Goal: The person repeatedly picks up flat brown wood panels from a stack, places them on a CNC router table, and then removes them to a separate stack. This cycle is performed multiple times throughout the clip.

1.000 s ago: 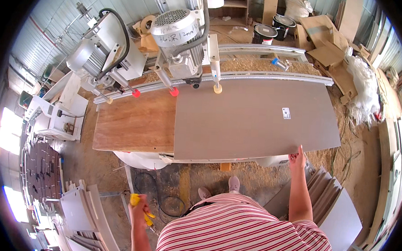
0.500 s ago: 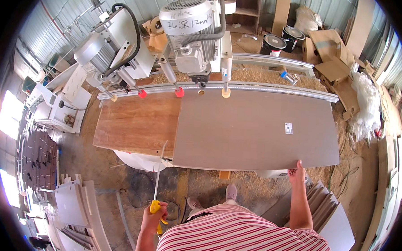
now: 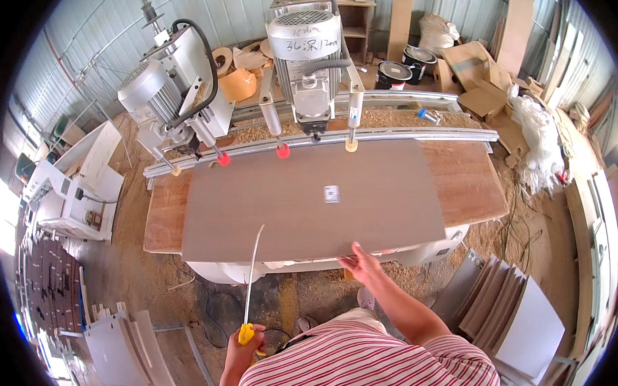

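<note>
A brown-grey board (image 3: 281, 205) with a small white label lies flat on the wooden machine table (image 3: 167, 211), against the metal fence (image 3: 394, 136) at the back. My right hand (image 3: 362, 263) grips the board's near edge, thumb on top and fingers curled below. In my left hand (image 3: 242, 345) is a yellow-handled air blow gun (image 3: 251, 294), fingers closed around it. Its long thin nozzle points forward, the bent tip appearing over the board's near left part.
Two drilling motors (image 3: 305, 37) (image 3: 148, 86) stand behind the fence, with red and cream-tipped hold-down rods above the table's rear. Boards (image 3: 496, 318) lean in a stack at right; more panels (image 3: 119, 350) stand at left. Sawdust and cables lie on the floor.
The board has slid left along the fence, baring the table's right end. My right hand has moved left with its edge. The blow gun stays in my left hand, slightly shifted.
</note>
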Tool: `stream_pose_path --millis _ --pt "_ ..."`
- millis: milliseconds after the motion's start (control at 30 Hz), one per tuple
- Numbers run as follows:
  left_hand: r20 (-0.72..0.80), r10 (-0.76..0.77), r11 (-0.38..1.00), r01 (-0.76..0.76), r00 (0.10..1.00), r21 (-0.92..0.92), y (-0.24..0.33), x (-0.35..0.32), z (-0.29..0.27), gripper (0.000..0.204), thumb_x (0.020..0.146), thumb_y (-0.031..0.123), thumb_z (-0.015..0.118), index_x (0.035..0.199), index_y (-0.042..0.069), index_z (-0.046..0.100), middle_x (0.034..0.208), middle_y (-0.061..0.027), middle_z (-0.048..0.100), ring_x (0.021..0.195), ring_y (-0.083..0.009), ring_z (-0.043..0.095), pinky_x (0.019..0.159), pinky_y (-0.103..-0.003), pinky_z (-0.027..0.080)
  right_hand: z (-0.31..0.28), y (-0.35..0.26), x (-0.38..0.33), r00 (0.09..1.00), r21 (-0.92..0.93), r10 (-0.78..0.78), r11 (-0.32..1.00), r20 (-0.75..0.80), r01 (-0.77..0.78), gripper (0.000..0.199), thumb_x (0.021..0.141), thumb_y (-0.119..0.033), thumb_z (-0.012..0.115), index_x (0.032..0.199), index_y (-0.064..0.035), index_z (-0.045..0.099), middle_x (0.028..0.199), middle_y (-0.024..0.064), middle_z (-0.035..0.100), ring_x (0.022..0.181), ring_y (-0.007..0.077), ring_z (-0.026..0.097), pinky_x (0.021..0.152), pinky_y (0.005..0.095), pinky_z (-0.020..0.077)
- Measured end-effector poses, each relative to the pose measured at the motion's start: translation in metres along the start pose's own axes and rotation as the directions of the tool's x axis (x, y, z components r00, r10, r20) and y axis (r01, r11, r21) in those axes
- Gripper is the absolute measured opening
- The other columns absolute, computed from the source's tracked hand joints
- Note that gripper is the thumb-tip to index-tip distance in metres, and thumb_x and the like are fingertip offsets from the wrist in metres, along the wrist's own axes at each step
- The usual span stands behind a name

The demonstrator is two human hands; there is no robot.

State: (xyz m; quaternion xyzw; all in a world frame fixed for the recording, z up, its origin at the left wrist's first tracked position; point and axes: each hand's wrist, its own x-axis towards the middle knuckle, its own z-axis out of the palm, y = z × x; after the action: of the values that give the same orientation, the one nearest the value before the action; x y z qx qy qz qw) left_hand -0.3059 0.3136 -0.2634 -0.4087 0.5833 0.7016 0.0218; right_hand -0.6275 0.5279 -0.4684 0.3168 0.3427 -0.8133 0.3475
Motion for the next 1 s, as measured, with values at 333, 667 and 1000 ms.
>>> stream_pose_path --millis 333,667,1000 --pt "-0.140 -0.050 0.998 0.055 0.989 0.029 -0.026 -0.031 -0.090 0.019 0.089 0.007 0.066 0.105 -0.002 0.063 0.074 -0.0055 0.062 0.064 -0.0113 0.058 0.061 -0.025 0.049 0.143 0.168 0.016 0.994 0.027 0.101 0.994 0.043 -0.102 0.027 0.098 -0.020 0.058 0.115 0.0007 0.052 0.113 0.0168 0.060 0.098 0.0312 0.065 0.082 0.0429 0.0635" --pt "-0.119 -0.045 0.999 0.044 0.992 -0.013 -0.053 -0.033 -0.133 0.023 0.088 0.008 0.067 0.107 -0.003 0.062 0.075 -0.0036 0.064 0.063 -0.0104 0.060 0.061 -0.024 0.049 0.183 0.240 0.035 0.996 0.055 0.069 0.996 0.062 -0.073 0.028 0.097 -0.018 0.060 0.115 0.0014 0.052 0.110 0.0140 0.061 0.095 0.0270 0.065 0.083 0.0396 0.0637" --pt "-0.071 0.025 0.991 -0.015 0.997 0.136 -0.039 -0.023 -0.138 0.022 0.090 0.011 0.067 0.108 -0.001 0.063 0.074 -0.0035 0.063 0.064 -0.0097 0.059 0.061 -0.024 0.048 0.184 0.243 0.049 0.997 -0.008 0.076 0.997 0.006 -0.076 0.031 0.097 -0.024 0.060 0.113 0.0014 0.053 0.110 0.0157 0.062 0.094 0.0283 0.066 0.081 0.0410 0.0638"
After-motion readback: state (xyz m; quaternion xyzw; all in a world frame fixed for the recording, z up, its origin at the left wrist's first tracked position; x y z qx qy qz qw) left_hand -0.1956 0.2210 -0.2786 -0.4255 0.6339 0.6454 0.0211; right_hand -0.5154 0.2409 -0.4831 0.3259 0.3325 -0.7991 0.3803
